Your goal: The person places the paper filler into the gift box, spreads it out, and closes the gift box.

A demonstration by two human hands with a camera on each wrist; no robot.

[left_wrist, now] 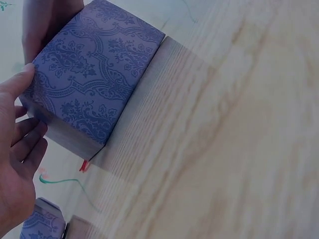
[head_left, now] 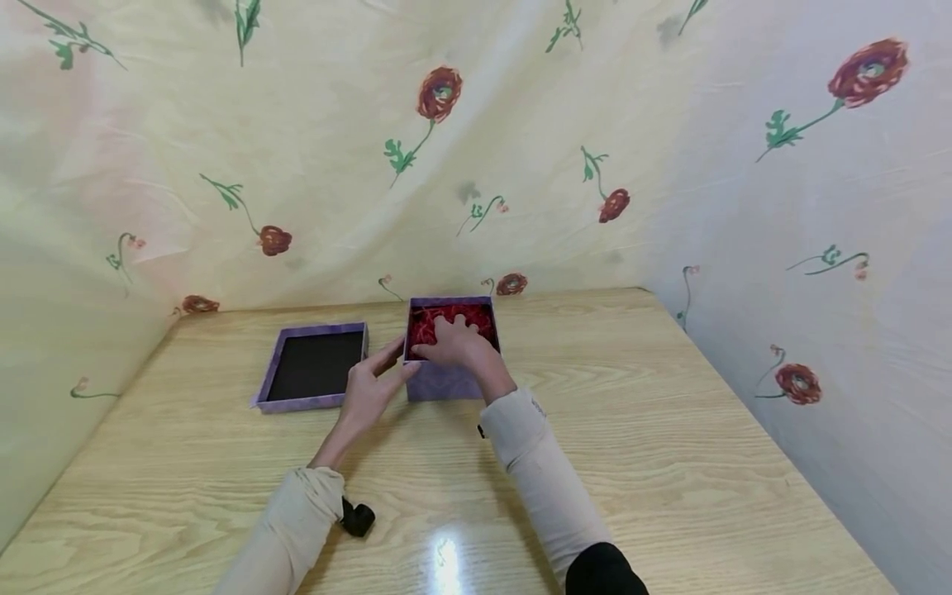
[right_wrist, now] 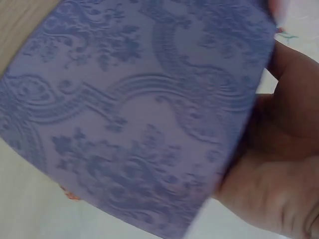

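Note:
A purple patterned box [head_left: 445,383] stands uncovered near the back of the table, with red shredded paper [head_left: 422,326] inside. My right hand [head_left: 457,343] reaches over its front edge, fingers spread on the shredded paper; in the right wrist view the box wall [right_wrist: 134,109] hides the fingertips. At the box's front left corner, my left hand [head_left: 364,392] holds on, its thumb at the front face and its fingers along the side, as the left wrist view shows. A red strand [left_wrist: 84,166] pokes out beside the box there.
Left of the box lies a shallow purple lid [head_left: 308,403], its black inside facing up. The wooden table [head_left: 595,446] meets a flowered cloth [head_left: 335,165] at the back and sides. A black strap piece [head_left: 359,519] hangs at my left wrist.

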